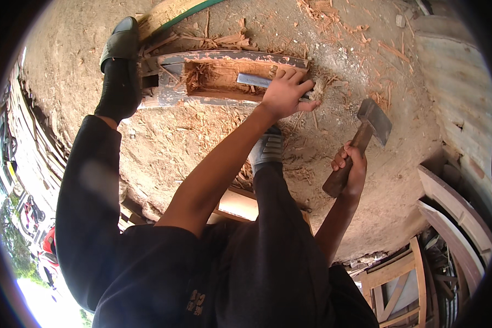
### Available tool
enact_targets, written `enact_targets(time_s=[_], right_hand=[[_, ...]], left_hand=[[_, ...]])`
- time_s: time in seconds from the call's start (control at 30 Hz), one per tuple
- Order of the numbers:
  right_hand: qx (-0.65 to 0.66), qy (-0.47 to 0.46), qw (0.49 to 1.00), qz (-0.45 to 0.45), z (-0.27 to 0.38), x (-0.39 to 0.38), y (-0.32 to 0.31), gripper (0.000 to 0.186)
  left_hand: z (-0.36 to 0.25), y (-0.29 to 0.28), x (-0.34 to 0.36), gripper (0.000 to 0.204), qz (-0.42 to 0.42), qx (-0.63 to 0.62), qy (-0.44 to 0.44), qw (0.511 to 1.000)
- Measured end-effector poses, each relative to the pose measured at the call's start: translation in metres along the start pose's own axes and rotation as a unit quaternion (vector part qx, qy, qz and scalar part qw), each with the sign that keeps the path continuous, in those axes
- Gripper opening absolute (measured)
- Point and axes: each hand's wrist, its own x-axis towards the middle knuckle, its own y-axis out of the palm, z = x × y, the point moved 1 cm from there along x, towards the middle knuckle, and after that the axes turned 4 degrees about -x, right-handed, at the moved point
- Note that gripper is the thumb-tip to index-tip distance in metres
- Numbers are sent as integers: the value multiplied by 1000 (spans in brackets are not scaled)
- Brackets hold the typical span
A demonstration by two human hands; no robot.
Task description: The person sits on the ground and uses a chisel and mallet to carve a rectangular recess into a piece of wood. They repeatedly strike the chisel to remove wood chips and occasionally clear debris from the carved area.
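A chisel [252, 80] with a flat steel blade lies slanted over the hollow of a carved wooden block [169, 97]. My left hand [287, 94] is on the chisel at the block's right end, its fingers curled over it. The palm hides most of the handle, and a frayed pale end shows beside my fingers. Off to the right, my right hand [351, 165] is wrapped round the wooden handle of a hammer [375, 121]. Its heavy, square metal head is raised, apart from the chisel. The block has a worn dark surface and bare reddish wood inside its long recess.
My left shoe [120, 44] rests against the block's left end, and my other foot [267, 147] is at its near side. Wood chips [224, 41] litter the dirt floor. Curved boards [456, 208] and a wooden frame [393, 279] stand at right, below a corrugated metal sheet [454, 82].
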Motion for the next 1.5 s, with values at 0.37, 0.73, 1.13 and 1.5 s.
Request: enact_targets(time_s=[0.37,0.73,1.13,1.5], right_hand=[[21,-19,999,-34,-12,8,2,14],[-75,29,997,19,-36,1,23,14],[-49,7,999,-4,-22,-2,2,15],[-23,-3,1000,-10,-12,-1,13,13]], left_hand=[[-5,-5,-2,47,11,23,-3,1000],[7,-17,-10,62,36,51,29,998],[-1,-15,-4,39,51,6,53,997],[2,-8,-6,37,58,14,62,996]])
